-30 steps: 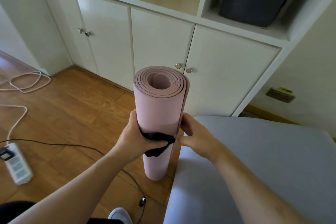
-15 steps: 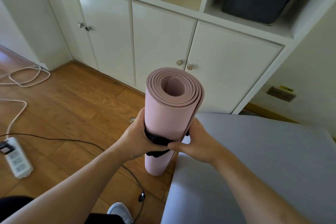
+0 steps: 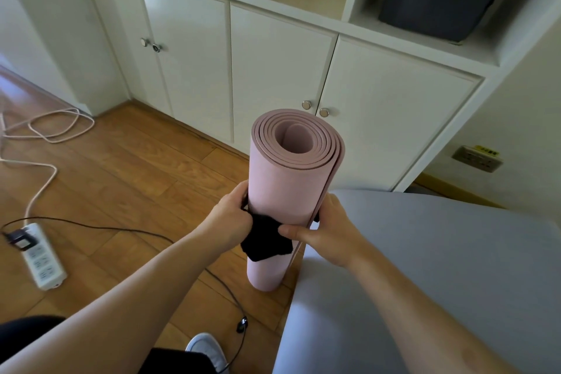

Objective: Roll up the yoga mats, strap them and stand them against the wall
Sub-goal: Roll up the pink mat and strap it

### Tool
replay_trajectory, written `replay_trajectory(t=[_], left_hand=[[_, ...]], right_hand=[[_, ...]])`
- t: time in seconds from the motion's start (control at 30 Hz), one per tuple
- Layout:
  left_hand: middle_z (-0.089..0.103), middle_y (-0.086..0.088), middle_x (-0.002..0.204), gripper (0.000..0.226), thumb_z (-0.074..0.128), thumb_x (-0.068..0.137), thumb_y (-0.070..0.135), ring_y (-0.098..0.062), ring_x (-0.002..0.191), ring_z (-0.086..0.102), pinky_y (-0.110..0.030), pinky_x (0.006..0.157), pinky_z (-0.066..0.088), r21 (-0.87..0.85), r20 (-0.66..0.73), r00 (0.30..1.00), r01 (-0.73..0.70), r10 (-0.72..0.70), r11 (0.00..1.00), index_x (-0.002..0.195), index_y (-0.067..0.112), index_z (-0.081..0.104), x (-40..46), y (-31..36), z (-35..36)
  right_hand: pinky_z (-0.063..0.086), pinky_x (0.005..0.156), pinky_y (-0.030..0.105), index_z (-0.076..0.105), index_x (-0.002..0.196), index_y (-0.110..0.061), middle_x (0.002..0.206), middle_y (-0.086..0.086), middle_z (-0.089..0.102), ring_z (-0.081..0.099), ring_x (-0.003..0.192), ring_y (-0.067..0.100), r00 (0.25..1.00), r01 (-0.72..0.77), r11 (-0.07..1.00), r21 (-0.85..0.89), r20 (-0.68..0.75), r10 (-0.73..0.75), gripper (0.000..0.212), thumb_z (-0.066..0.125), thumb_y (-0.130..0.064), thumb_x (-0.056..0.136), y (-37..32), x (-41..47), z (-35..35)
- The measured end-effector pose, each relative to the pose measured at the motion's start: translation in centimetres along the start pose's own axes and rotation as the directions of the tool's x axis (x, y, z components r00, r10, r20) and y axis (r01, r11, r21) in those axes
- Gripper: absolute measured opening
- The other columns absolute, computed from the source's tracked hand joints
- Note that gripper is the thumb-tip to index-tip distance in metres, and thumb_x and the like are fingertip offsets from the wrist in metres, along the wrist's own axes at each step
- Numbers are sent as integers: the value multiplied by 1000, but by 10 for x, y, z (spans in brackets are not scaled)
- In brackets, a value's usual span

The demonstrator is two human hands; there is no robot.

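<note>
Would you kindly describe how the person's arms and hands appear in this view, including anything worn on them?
Both forearms are bare all the way to the frame's edge, with no sleeves in view. The left hand and right hand carry no gloves, and no rings, watch or bracelets are visible on the fingers or wrists. No markings or cables are attached to either arm.

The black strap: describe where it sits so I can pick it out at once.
Start at the white cabinet; in front of it a rolled pink yoga mat stands on end on the wood floor. The black strap wraps its lower half, held between the left hand and right hand. It is the only black cloth on the pink roll.
</note>
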State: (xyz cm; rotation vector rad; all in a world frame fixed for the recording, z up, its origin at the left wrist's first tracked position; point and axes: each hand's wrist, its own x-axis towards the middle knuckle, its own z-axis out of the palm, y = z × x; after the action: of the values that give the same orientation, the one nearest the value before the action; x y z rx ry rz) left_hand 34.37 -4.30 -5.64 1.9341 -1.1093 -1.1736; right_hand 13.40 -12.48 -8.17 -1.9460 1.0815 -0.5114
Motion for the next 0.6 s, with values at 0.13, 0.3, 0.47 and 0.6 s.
replay_trajectory(t=[0.13, 0.3, 0.47, 0.6], left_hand=[[66, -6, 118, 45, 58, 92, 7, -19, 101, 64, -37, 85, 61, 217, -31, 986, 168, -165, 962, 135, 15, 49, -1, -14, 3], [66, -7, 110, 47, 60, 88, 9, -24, 98, 68, -45, 85, 63, 381, 31, 974, 195, -223, 904, 135, 13, 50, -2, -30, 15], [65, -18, 119, 37, 48, 101, 14, -36, 108, 66, -37, 79, 48, 324, -185, 977, 161, -105, 932, 135, 2, 43, -10, -8, 28], [62, -7, 92, 27, 52, 103, 27, -34, 98, 68, -40, 81, 54, 280, -74, 984, 176, -161, 944, 117, 4, 58, -20, 2, 42]], right_hand=[[48, 110, 39, 42, 148, -44, 130, -22, 44, 46, 131, 15, 999, -31, 999, -7, 8, 31, 97, 77, -76, 62, -6, -5, 0], [49, 112, 45, 42, 149, -46, 132, -25, 46, 47, 131, 16, 999, -42, 999, 31, 8, 42, 97, 78, -77, 64, -8, -6, -2], [49, 110, 46, 46, 142, -50, 126, -31, 48, 49, 128, 15, 1000, -26, 1000, 15, -13, 27, 86, 80, -72, 66, -10, -3, -1], [53, 107, 46, 49, 140, -49, 132, -21, 55, 53, 128, 17, 1000, 11, 999, 37, -25, -10, 85, 83, -72, 65, -9, 0, 3]])
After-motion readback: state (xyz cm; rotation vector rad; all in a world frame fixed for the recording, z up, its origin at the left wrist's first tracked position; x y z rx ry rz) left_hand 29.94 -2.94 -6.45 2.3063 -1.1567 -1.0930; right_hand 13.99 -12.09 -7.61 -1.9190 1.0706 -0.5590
